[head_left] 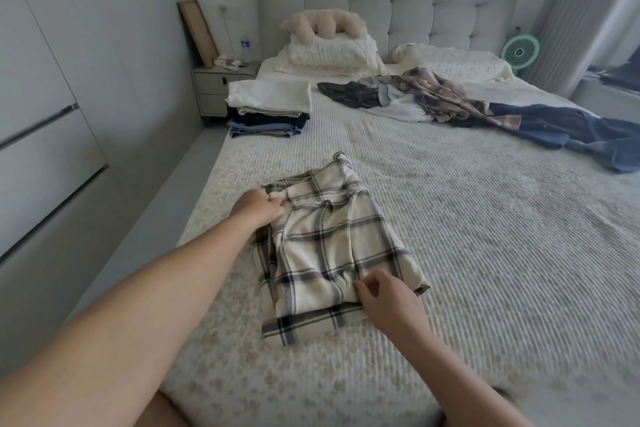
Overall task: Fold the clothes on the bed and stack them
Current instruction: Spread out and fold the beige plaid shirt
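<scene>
Two hands work the plaid shirt lying between them: left hand grips its far edge, right hand pinches the near hem. Square the edges first, then carry it to the stack beyond the left hand.

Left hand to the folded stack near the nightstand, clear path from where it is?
Probably yes. The left hand grips the cream plaid shirt; only bare quilted bedspread lies between it and the folded clothes stack. It looks a long stretch, likely needing a lean.
</scene>
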